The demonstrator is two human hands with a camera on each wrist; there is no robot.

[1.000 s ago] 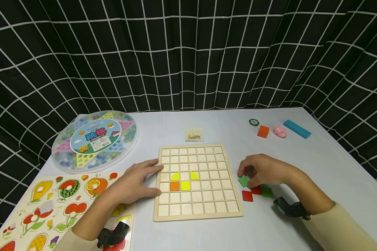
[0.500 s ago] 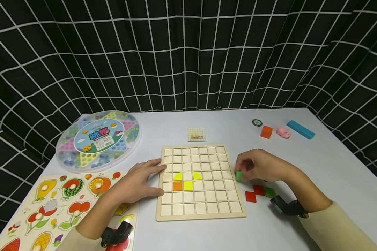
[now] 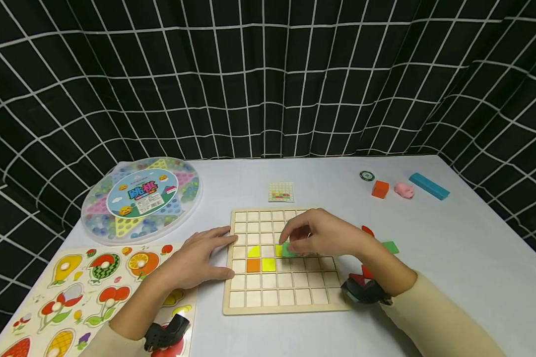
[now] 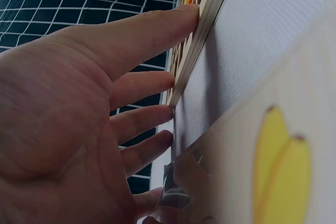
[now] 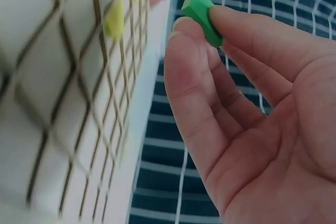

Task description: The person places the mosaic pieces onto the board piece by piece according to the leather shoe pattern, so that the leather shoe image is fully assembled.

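My right hand (image 3: 323,233) pinches a green tile (image 5: 202,15) between thumb and fingers, held over the middle of the wooden grid board (image 3: 250,297). In the head view the tile overlaps a yellow quarter-round tile (image 3: 278,251). Another yellow quarter-round (image 3: 253,252), an orange square (image 3: 253,266) and a yellow square (image 3: 268,265) sit in cells on the board's left half. Along the board's left edge rests my left hand (image 3: 201,260), thumb and fingertips touching the frame, as the left wrist view (image 4: 157,40) also shows.
Right of the board lie a green tile (image 3: 390,247) and red tiles (image 3: 356,278), partly hidden by the right arm. Behind the board is a small pattern card (image 3: 281,192). A marble game box (image 3: 138,198) and fruit puzzle board (image 3: 40,297) stand left; an orange block (image 3: 380,189) lies back right.
My right hand has picked up the green tile from beside the board and carried it left over the middle of the grid. My left hand stays at the board's left edge.
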